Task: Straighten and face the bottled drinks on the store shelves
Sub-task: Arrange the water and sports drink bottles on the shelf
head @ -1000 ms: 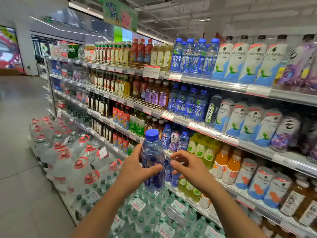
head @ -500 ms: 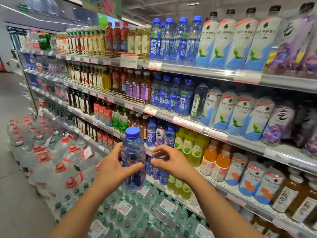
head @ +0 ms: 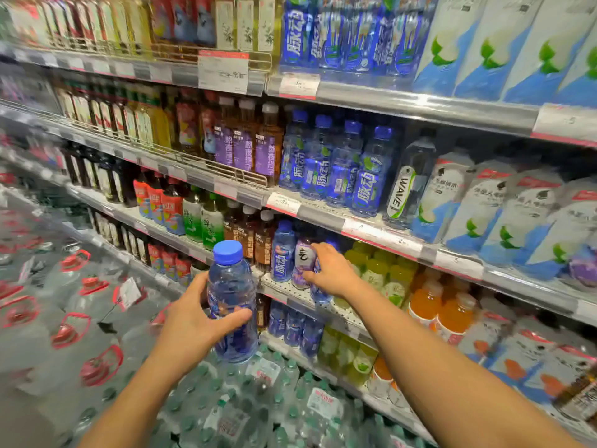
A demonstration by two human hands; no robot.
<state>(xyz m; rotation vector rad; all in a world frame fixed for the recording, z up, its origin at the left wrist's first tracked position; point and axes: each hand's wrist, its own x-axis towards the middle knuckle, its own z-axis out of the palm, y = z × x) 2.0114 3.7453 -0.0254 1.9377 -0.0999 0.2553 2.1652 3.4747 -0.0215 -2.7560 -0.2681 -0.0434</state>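
Our left hand [head: 193, 321] grips a clear blue plastic bottle with a blue screw cap [head: 231, 302] upright — off the shelf, at seven o'clock of our right hand [head: 332, 270], which clasps a blue bottle [head: 319, 294] on the perforated metal shelf [head: 303, 297], beside a purple-labelled bottle [head: 302, 260].

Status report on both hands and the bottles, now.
Left hand grips clear blue-capped plastic bottle, upright, off the shelf. Right hand on a blue bottle beside the purple-labelled bottle on the perforated shelf. Nothing blocking.
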